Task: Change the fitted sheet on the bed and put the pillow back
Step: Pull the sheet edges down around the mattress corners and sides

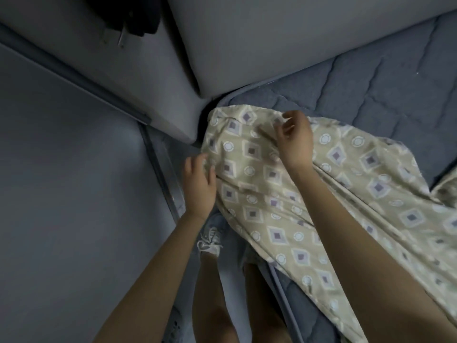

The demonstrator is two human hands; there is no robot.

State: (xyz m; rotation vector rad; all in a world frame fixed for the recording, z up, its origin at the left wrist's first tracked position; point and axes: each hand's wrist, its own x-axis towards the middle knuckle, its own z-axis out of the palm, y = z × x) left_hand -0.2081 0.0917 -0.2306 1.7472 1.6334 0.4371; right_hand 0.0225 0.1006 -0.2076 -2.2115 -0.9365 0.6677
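A beige fitted sheet point(259, 184) with purple diamonds and white rings is draped over the near corner of a grey quilted mattress point(385, 95). At the sheet's left edge, down the mattress side, my left hand point(199, 186) grips the cloth. My right hand point(294, 139) is on top near the corner, its fingers curled and pinching a fold of the sheet. The rest of the sheet trails to the right across the bed. No pillow is in view.
A grey padded headboard point(272, 40) stands behind the mattress corner, with a grey bedside unit point(138, 78) to its left. A dark object point(133, 16) lies on that unit. Grey floor point(61, 194) spreads on the left. My legs and a sneaker point(210, 238) stand beside the bed.
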